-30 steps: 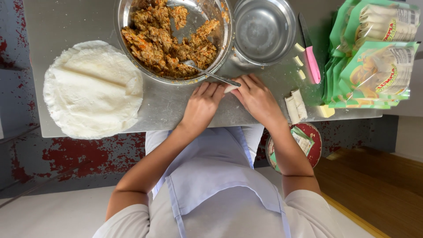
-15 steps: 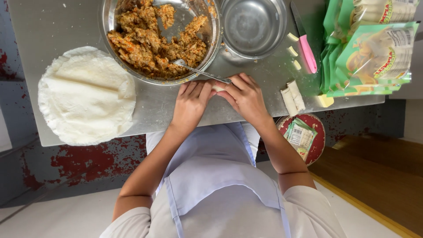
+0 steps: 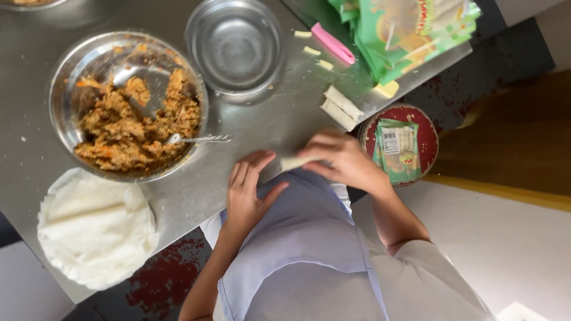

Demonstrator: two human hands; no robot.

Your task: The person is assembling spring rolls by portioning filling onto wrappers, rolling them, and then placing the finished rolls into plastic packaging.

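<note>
On the steel bench (image 3: 279, 128) we see a large metal bowl (image 3: 62, 65) holding browned minced filling (image 3: 134, 128), with a spoon (image 3: 199, 139) resting in it, handle over the rim. Beside it stands a smaller metal bowl (image 3: 235, 44), which looks to hold only clear water or nothing; we cannot tell which. A stack of round white wrappers (image 3: 95, 229) lies at the bench's near corner. Two finished rolls (image 3: 340, 107) lie near green packets (image 3: 410, 35) and a pink-handled tool (image 3: 333, 43).

Our right hand (image 3: 342, 160) pinches a pale rolled wrapper (image 3: 297, 161) at the bench edge; our left hand (image 3: 250, 190) lies open and flat just beside it, holding nothing.

Half a second ago both hands pressed together over the roll; now the left has let go and the right alone has it.
</note>
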